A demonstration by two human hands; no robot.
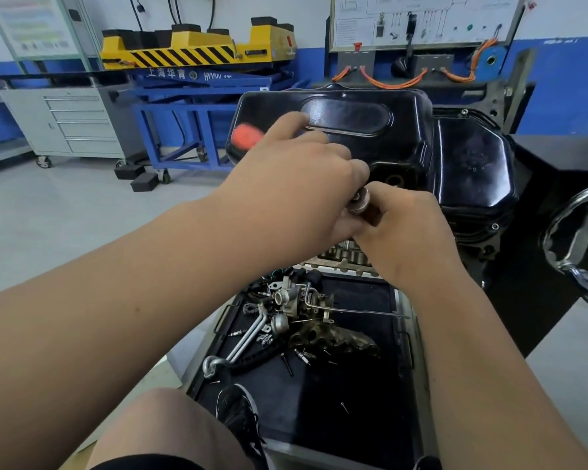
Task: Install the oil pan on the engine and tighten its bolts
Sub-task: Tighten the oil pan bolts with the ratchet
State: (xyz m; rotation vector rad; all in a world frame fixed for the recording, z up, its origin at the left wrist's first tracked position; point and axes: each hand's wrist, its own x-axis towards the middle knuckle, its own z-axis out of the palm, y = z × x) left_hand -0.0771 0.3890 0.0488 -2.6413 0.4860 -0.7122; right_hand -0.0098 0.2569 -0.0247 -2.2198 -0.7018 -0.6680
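Observation:
The black oil pan (353,130) sits on top of the upturned engine (472,184), its glossy bottom facing me. My left hand (286,184) grips a ratchet wrench whose orange handle end (245,135) sticks out, blurred, past my fingers at the pan's near left side. My right hand (404,225) pinches the wrench's metal head and socket (362,203) at the pan's front edge. The bolt under the socket is hidden by my fingers.
A black parts tray (364,395) lies below my arms with a carburettor-like part, pipes, a chain and loose bolts. A chrome handwheel (577,239) of the engine stand is at right. A blue lift table (190,106), a grey drawer cabinet (78,120) and my raised knee and shoe (238,415) are at left.

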